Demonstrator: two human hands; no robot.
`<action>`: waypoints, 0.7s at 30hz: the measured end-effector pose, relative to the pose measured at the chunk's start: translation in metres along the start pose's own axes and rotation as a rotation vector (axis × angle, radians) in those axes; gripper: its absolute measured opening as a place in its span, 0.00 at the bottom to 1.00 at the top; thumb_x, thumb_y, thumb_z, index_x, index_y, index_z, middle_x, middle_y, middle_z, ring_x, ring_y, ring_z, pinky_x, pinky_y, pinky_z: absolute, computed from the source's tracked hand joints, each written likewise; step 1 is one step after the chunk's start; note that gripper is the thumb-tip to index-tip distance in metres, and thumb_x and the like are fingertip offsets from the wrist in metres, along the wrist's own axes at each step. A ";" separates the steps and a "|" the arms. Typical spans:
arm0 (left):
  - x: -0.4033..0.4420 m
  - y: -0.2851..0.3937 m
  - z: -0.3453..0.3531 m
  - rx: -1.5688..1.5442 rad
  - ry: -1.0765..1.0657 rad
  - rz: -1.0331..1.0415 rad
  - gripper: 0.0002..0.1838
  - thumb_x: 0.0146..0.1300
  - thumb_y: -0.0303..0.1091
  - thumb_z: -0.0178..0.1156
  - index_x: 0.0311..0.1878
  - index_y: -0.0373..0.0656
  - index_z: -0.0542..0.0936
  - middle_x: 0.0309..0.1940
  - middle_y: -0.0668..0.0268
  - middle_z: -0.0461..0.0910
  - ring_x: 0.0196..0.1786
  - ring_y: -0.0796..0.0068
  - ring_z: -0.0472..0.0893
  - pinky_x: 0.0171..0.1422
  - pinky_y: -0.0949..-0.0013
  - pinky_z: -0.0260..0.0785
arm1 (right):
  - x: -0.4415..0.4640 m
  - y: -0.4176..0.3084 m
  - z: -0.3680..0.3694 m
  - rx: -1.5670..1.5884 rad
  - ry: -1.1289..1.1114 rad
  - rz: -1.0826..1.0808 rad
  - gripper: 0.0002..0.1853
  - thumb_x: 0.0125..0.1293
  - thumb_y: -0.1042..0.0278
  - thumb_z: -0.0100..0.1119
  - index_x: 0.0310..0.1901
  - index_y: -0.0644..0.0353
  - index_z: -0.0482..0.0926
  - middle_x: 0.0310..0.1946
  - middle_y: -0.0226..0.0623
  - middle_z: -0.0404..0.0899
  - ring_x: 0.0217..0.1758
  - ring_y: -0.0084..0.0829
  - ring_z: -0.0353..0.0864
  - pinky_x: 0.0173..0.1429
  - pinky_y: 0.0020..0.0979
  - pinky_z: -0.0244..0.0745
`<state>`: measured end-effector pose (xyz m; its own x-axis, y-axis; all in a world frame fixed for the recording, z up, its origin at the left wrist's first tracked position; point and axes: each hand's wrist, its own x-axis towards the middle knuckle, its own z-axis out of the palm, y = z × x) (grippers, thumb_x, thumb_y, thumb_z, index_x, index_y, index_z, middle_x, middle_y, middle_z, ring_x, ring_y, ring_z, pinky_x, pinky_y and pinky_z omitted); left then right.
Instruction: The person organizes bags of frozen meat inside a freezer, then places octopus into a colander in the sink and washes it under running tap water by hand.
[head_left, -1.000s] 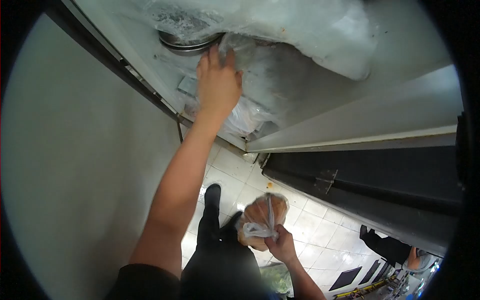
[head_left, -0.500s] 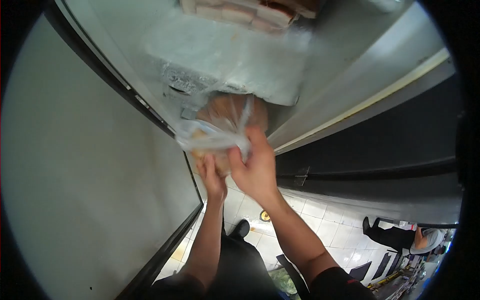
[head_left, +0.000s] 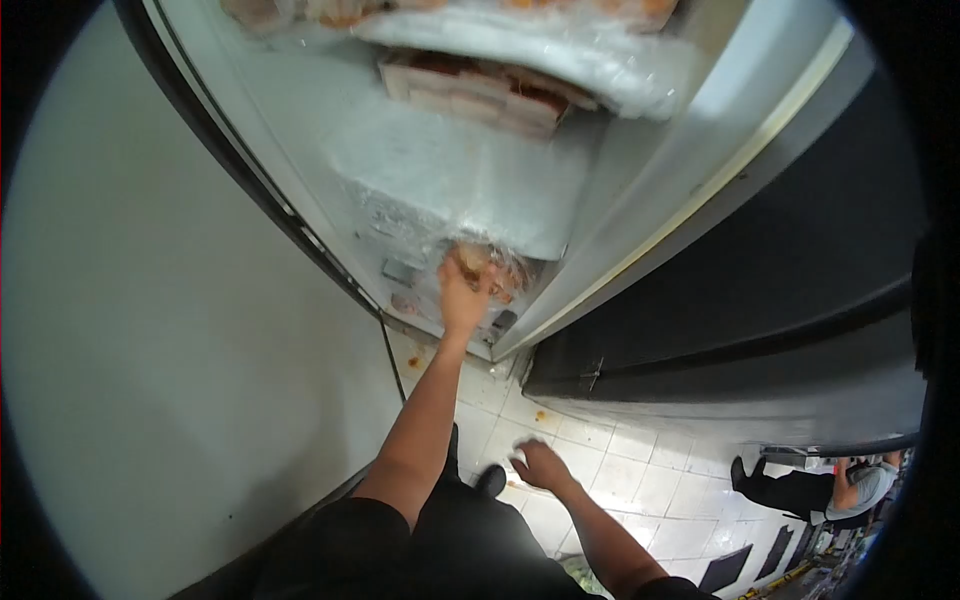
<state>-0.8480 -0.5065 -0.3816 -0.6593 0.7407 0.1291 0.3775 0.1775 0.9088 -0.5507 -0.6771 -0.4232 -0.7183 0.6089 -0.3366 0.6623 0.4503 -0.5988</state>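
My left hand (head_left: 465, 300) reaches down into the bottom of an upright freezer (head_left: 560, 300). Its fingers are around a clear plastic bag (head_left: 505, 272) with brownish food in it; blur and the hand hide part of the bag. Just behind it is a frost-covered shelf or block (head_left: 460, 180). My right hand (head_left: 543, 465) hangs above the tiled floor, outside the freezer, holding nothing, with thumb and fingers apart.
Higher up lie an opened carton (head_left: 475, 95) and plastic-wrapped food (head_left: 520, 40). The freezer door (head_left: 200, 330) stands swung out at left. A dark appliance front (head_left: 720, 280) is at right. Another person (head_left: 820, 492) stands farther off over the tiled floor (head_left: 630, 480).
Both hands held the clear bag in front of the freezer. My right hand has let go and drawn back; my left hand is now lower inside the freezer, and more of the upper shelves shows.
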 end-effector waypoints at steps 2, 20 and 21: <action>-0.003 -0.004 0.016 0.186 -0.012 0.034 0.40 0.57 0.49 0.64 0.65 0.33 0.62 0.55 0.39 0.70 0.57 0.45 0.73 0.59 0.57 0.68 | -0.034 0.023 0.011 0.022 -0.105 -0.018 0.17 0.62 0.58 0.57 0.45 0.63 0.79 0.42 0.51 0.79 0.48 0.49 0.78 0.54 0.44 0.73; 0.053 0.337 -0.191 -0.570 0.560 0.465 0.21 0.61 0.37 0.65 0.51 0.39 0.69 0.35 0.68 0.68 0.34 0.79 0.72 0.35 0.73 0.73 | 0.110 -0.369 -0.458 -0.137 1.332 -0.694 0.22 0.59 0.72 0.55 0.56 0.68 0.69 0.53 0.56 0.71 0.60 0.54 0.67 0.61 0.44 0.65; 0.058 0.336 -0.189 -0.572 0.567 0.464 0.21 0.61 0.37 0.65 0.51 0.39 0.69 0.35 0.68 0.68 0.34 0.79 0.72 0.35 0.73 0.73 | 0.136 -0.381 -0.479 -0.141 1.366 -0.522 0.23 0.59 0.69 0.57 0.57 0.67 0.69 0.56 0.55 0.69 0.61 0.54 0.66 0.62 0.48 0.63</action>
<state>-0.8819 -0.5262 0.0063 -0.7985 0.2034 0.5666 0.4047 -0.5154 0.7553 -0.7984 -0.4530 0.1078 -0.1754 0.4552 0.8729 0.4693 0.8181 -0.3324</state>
